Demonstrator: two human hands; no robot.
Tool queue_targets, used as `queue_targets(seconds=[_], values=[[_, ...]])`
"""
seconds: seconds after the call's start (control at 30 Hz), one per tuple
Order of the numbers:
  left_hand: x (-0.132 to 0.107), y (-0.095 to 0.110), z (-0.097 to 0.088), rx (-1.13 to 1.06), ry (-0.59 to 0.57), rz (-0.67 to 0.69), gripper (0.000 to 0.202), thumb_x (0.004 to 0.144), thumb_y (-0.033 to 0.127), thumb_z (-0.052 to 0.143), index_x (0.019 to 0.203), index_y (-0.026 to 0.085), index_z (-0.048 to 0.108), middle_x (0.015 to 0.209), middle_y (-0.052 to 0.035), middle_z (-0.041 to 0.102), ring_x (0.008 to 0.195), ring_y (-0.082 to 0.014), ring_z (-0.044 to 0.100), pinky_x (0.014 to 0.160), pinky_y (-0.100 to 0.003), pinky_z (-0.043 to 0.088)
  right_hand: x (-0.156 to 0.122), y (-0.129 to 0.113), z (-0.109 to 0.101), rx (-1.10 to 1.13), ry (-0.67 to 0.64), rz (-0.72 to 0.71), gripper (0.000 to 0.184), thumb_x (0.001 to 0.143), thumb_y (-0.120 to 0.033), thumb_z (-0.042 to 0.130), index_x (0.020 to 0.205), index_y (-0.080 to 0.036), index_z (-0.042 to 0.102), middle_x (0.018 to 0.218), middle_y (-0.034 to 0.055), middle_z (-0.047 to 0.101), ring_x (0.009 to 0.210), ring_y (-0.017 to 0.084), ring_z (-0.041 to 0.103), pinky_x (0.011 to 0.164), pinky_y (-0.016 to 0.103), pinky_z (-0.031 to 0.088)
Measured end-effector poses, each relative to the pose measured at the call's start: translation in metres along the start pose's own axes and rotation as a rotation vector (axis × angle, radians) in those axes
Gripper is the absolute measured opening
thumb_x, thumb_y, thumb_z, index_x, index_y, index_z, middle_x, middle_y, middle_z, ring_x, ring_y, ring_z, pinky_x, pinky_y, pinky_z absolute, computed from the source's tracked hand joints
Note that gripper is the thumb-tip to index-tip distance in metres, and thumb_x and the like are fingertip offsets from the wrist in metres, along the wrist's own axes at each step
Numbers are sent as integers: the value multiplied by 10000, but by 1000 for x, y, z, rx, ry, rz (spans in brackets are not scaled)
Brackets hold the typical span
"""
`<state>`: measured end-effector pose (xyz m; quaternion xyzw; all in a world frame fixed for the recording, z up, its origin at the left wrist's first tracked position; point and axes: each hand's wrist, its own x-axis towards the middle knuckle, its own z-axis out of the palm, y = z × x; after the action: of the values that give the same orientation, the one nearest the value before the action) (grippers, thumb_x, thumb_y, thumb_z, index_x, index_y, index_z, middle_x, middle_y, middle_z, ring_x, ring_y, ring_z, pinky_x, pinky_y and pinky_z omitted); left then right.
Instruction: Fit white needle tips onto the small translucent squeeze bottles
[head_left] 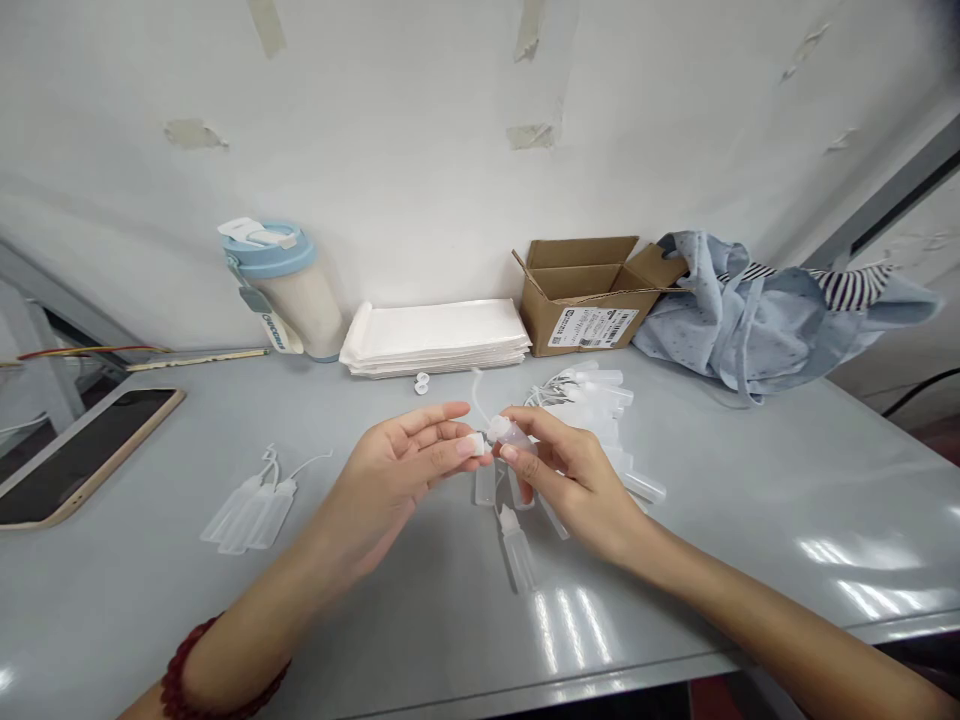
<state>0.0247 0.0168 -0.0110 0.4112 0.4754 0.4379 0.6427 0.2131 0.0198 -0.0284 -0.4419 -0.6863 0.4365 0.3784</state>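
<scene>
Between the thumb and fingers of my left hand is a small white cap. My right hand grips a small translucent squeeze bottle, tilted with its top toward the cap. Cap and bottle top are very close; whether they touch I cannot tell. A thin white tube rises by the bottle's top. Below the hands, a similar bottle lies on the grey table, with others partly hidden behind my right fingers. More bottles are heaped beyond my right hand.
Several bottles with thin tubes lie at left near a phone. Two white caps sit before stacked white packets. Along the wall stand a blue-lidded tumbler, an open cardboard box and a blue cloth bag.
</scene>
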Motion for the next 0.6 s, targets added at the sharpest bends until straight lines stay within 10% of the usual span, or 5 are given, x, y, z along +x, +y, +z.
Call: queue_targets(seconds=[0.6], values=[[-5, -6, 7, 76, -399, 30, 192, 783, 178, 711, 932, 295, 734, 842, 27, 708, 846, -142, 669, 782, -240, 534, 3, -4, 0, 458, -78, 138, 172, 856, -317, 574, 964, -184, 560, 620, -65, 534, 410, 73, 528, 412, 198, 331]])
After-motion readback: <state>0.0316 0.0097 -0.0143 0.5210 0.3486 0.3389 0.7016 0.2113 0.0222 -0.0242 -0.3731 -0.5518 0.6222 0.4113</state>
